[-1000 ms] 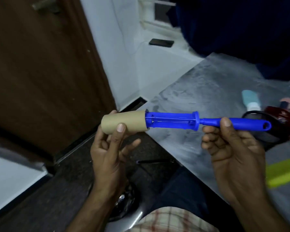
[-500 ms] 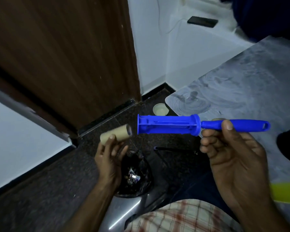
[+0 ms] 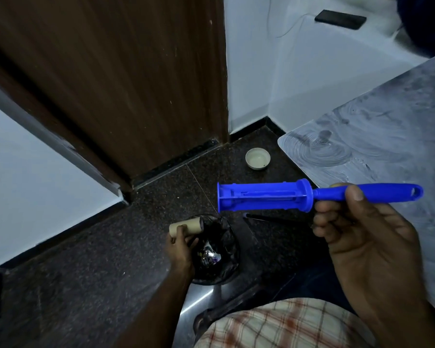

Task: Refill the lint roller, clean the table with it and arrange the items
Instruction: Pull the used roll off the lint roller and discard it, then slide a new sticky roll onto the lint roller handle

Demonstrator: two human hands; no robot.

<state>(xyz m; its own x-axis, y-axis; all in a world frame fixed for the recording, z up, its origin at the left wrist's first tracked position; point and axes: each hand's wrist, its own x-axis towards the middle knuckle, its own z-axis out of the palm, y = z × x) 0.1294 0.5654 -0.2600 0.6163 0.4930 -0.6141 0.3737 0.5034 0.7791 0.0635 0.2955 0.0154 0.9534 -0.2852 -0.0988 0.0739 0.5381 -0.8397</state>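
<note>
My right hand (image 3: 359,237) grips the handle of the blue lint roller (image 3: 299,198), held level in the air; its spindle is bare and points left. My left hand (image 3: 180,247) is down low, holding the empty brown cardboard core (image 3: 186,225) at the rim of a black-lined bin (image 3: 214,252) on the floor. The core lies sideways, partly over the bin's left edge. The grey marbled table (image 3: 377,141) fills the right side.
A small cream bowl (image 3: 257,159) sits on the dark speckled floor near the table corner. A thin black stick (image 3: 274,217) lies under the roller. A brown door (image 3: 106,79) and white wall stand behind. A dark phone (image 3: 340,19) rests on the white ledge.
The cardboard core has come fully off the blue spindle, and my left hand has carried it down to the bin. My view has tilted toward the floor; the right hand stayed level.
</note>
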